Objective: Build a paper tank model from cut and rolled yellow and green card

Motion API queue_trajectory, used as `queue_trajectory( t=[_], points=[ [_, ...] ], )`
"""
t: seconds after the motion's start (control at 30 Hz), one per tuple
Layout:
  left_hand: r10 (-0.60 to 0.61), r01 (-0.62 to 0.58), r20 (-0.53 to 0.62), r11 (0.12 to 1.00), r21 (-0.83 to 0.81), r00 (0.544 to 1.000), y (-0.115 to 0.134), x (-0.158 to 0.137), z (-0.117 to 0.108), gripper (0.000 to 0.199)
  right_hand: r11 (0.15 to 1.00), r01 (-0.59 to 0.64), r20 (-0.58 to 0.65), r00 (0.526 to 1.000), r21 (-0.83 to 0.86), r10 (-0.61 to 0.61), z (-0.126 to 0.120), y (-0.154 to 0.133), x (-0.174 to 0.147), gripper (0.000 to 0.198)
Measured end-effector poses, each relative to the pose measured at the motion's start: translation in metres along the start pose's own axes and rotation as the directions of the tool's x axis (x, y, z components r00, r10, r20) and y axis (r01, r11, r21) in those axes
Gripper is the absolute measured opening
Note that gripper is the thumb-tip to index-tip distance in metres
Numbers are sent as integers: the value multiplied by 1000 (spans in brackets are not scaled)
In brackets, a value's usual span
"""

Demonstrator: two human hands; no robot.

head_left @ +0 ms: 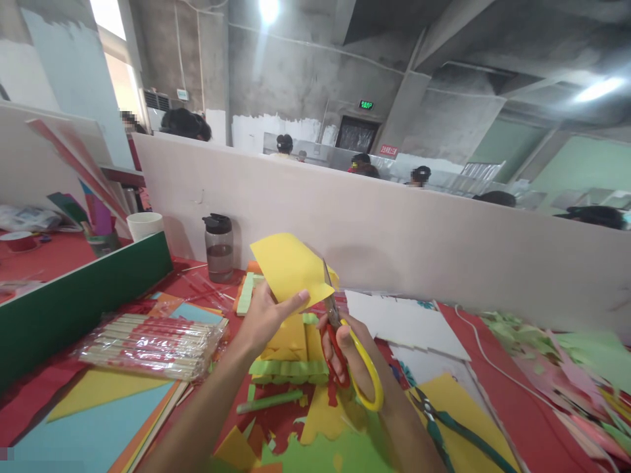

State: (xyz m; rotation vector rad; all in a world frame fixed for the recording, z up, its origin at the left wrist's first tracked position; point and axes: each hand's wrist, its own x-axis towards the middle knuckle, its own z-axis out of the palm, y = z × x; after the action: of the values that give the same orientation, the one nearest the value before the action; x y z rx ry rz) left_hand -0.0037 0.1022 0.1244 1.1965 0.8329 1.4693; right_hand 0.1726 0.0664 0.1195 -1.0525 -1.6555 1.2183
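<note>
My left hand [269, 314] pinches a sheet of yellow paper [288, 266] by its lower edge, thumb on top, holding it up over the table. In my right hand [357, 348] is a pair of scissors [365, 374] with one red and one yellow handle. Its blades point up and meet the right edge of the yellow paper, where a strip is partly cut. Below my hands lie folded yellow and green paper pieces [288, 371], a rolled green paper strip [270, 401] and a large green sheet [325, 453] with a ragged edge.
Wrapped wooden sticks [148, 345] lie at left on coloured sheets [98, 420], beside a green divider [89, 289]. A water bottle [219, 248] stands against the white partition [394, 243]. Green-handled pliers [446, 420] lie at right, near paper scraps [566, 368]. People sit beyond the partition.
</note>
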Motion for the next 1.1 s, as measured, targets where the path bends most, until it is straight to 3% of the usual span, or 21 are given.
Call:
queue_trajectory(
  t=[0.37, 0.73, 1.1],
  points=[
    [1, -2, 17, 998, 56, 1000, 0, -1, 2, 48, 1000, -5, -58, 998, -17, 4, 5, -7, -1, 68],
    [6, -9, 57, 999, 44, 998, 1, 0, -1, 34, 999, -10, -91, 996, -46, 6, 6, -4, 1, 58],
    [7, -29, 176, 992, 123, 984, 5, 1, -4, 29, 994, 25, -84, 996, -110, -34, 2, -8, -2, 53]
  ],
)
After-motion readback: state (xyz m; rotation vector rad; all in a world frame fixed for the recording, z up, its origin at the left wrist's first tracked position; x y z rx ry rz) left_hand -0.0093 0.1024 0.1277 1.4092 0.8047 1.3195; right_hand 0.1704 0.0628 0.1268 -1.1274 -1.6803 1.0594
